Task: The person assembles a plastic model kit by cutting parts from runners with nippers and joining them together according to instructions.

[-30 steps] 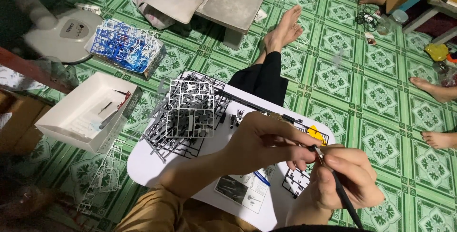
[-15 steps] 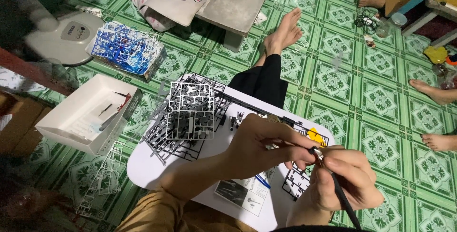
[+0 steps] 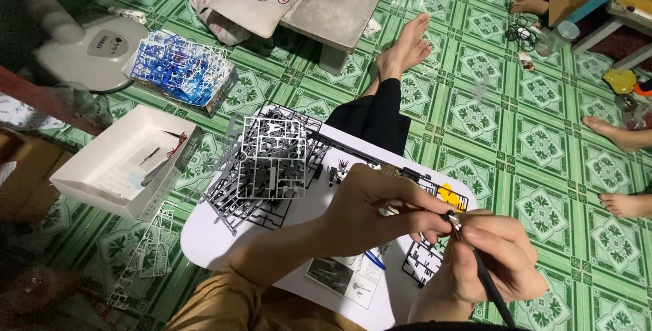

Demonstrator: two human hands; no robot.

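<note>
My left hand [image 3: 377, 209] pinches a small plastic model part at its fingertips, over the right side of a white lap table [image 3: 210, 239]. My right hand [image 3: 492, 260] grips a thin black hobby knife [image 3: 485, 283] like a pen, its metal tip touching the small part. A stack of grey and black part frames [image 3: 268, 168] lies on the table's left half. A black part frame [image 3: 421, 263] and a folded instruction sheet [image 3: 343, 277] lie under my hands. A yellow piece [image 3: 449, 197] sits at the table's far right edge.
A white open box [image 3: 115, 168] and a box of blue and white part frames [image 3: 180, 73] stand on the green tiled floor at left. A fan base [image 3: 95, 49] is behind them. My leg [image 3: 387, 93] stretches ahead; another person's feet [image 3: 621, 168] show at right.
Both hands stay together over the table's right side, shifting only slightly while the knife tip works at the small part.
</note>
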